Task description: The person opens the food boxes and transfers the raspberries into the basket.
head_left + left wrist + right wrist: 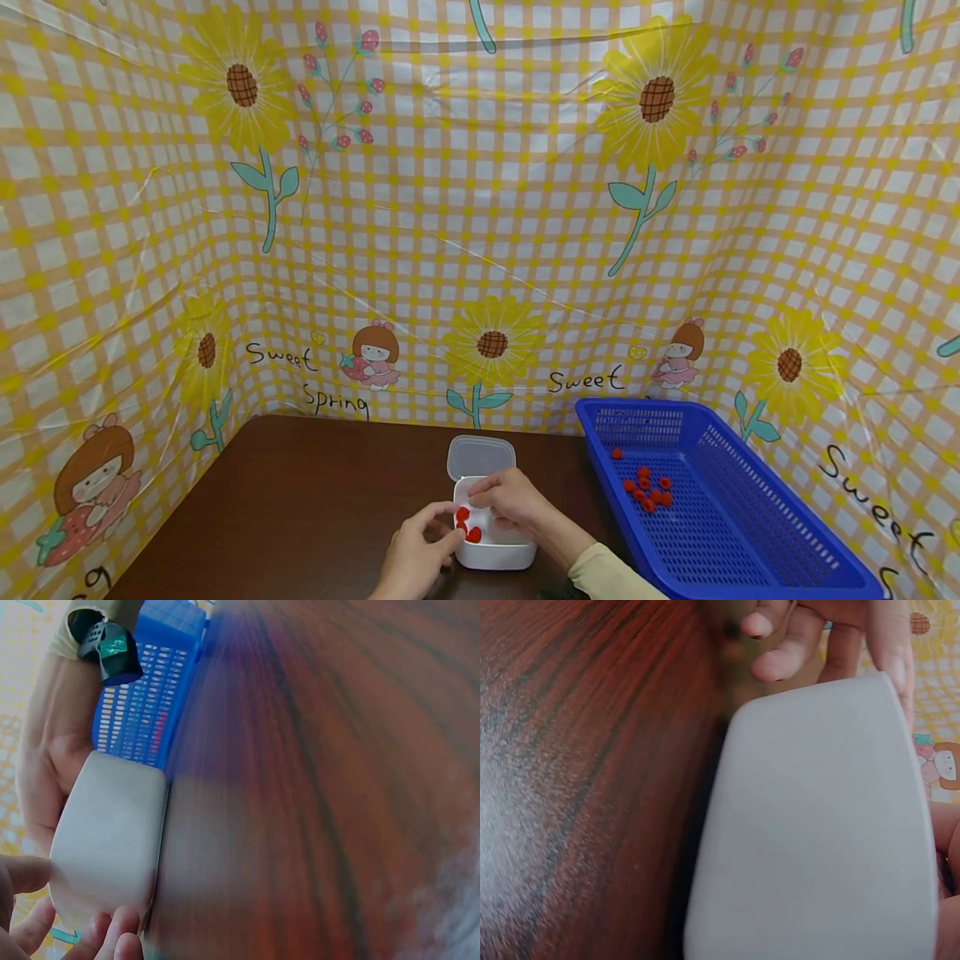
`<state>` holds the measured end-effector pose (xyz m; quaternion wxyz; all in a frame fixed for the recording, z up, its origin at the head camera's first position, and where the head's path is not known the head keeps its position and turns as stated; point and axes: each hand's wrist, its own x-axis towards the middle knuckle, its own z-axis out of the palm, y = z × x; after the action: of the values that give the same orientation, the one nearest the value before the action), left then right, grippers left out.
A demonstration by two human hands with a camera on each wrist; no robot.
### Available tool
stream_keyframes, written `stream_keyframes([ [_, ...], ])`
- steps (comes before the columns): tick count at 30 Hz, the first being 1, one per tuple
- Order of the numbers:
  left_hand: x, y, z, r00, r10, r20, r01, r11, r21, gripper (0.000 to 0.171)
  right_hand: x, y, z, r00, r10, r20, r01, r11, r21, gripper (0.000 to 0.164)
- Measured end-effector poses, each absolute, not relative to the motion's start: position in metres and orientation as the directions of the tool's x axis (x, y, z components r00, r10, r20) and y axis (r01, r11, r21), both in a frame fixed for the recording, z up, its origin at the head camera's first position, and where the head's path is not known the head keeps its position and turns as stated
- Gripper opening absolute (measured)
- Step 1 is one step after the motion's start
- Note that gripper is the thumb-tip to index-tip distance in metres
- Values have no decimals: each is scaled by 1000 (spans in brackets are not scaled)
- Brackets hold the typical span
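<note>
A white lidded box (497,557) stands on the dark table, its translucent lid (482,458) tipped back at the far side. Small red raspberries (474,534) lie along its left inside. My left hand (420,546) is at the box's left wall, fingers spread loosely, thumb and forefinger right at the rim. My right hand (513,504) reaches over the right rim with its fingers bent down inside; I cannot tell whether they hold a raspberry. Both wrist views show the box's plain outer wall, which hides most of the inside.
A large blue plastic basket (757,575) stands to the right, with several raspberries (648,492) in its left part. Dark wood tabletop (300,508) extends to the left. A checked, flower-printed cloth (450,208) rises behind and at both sides.
</note>
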<state>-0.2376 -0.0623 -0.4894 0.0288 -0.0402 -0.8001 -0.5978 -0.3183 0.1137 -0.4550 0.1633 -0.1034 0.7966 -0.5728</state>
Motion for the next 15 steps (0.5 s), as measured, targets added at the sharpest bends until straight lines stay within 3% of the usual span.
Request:
stream_keyframes([
  [15,-238,-62,-494,-990,30,141,143,292,945,35,-312,105,-462,-930,-331,-162,37,354,-934,20],
])
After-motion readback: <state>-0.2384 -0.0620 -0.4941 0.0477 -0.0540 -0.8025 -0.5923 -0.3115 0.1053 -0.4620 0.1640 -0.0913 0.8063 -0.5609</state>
